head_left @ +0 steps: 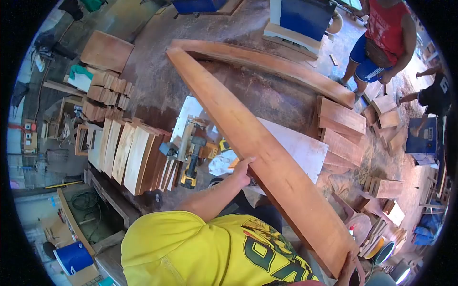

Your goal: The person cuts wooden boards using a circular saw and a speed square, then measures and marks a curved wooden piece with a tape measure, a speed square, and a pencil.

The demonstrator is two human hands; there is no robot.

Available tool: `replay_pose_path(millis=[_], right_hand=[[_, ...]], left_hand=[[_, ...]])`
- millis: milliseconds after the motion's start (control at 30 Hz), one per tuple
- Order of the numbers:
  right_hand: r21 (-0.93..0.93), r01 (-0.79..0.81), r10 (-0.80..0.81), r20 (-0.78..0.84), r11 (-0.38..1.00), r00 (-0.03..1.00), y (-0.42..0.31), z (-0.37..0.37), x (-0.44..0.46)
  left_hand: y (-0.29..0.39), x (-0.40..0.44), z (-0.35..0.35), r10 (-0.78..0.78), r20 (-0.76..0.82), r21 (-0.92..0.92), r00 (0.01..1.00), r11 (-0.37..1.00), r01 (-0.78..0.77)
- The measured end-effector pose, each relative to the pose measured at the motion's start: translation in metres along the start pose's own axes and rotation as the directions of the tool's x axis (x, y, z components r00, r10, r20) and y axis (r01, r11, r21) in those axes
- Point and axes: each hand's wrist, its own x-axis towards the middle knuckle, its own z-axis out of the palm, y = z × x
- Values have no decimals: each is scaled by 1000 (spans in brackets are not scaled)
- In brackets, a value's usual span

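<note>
A long reddish-brown wooden board (267,157) runs diagonally across the view, from the upper left to the lower right. At its far end it meets a second long board (267,62), forming a narrow V; how they are joined I cannot tell. My left hand (243,172) grips the near board's edge around its middle, thumb on top, other fingers mostly hidden. Near the lower right end, my right hand (350,270) is closed around the board's end, partly cut off by the frame. A cordless drill (192,164) rests left of my left hand.
A white panel (298,148) lies under the board. Stacked planks (129,155) stand at left, and more wooden boards (341,126) lie at right. A person in a red shirt (384,38) stands at upper right, near a blue machine (305,19). Sawdust covers the floor.
</note>
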Motion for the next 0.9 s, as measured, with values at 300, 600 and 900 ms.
replay_pose_path(millis=[300, 600, 900], right_hand=[[-315, 26, -26, 3, 949, 1000, -38, -35, 129], [-493, -7, 53, 80, 870, 995, -156, -47, 169], [-130, 331, -340, -52, 935, 939, -326, -10, 101]], left_hand=[[-36, 39, 31, 166, 50, -49, 985, 985, -164], [6, 71, 85, 161, -25, -12, 987, 987, -161], [57, 22, 121, 199, 150, -386, 968, 914, -128]])
